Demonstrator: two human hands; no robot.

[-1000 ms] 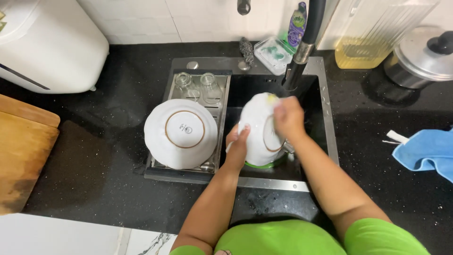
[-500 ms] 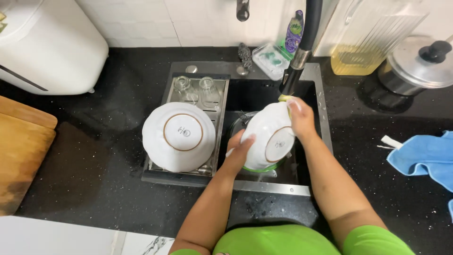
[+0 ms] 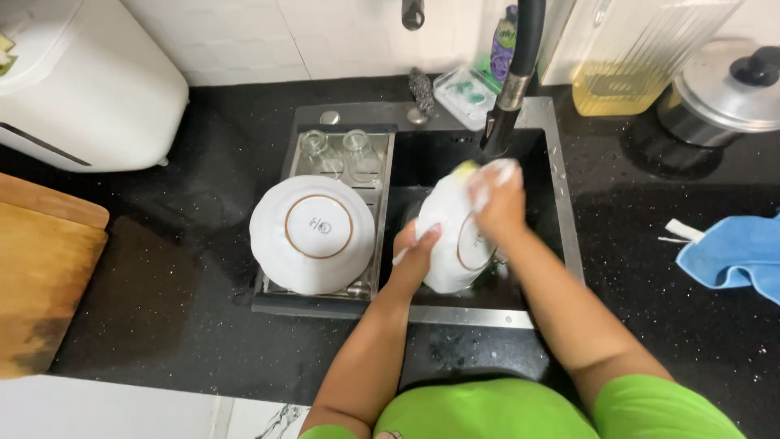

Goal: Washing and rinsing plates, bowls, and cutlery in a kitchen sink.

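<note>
Here, step: scrubbing | round white ceramic plate held tilted over black sink basin | left hand grips its 9 o'clock rim | right hand closed on sponge at 1 o'clock | next, judged: turning plate calls for firm wet grip.

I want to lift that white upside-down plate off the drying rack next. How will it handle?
The white round plate with a brown ring looks like glazed ceramic, so probably stiff, fairly heavy and breakable. It lies face down on the metal rack beside the sink, so it may be wet and slippery. Its edge overhangs the rack, so a push might tip it.
</note>
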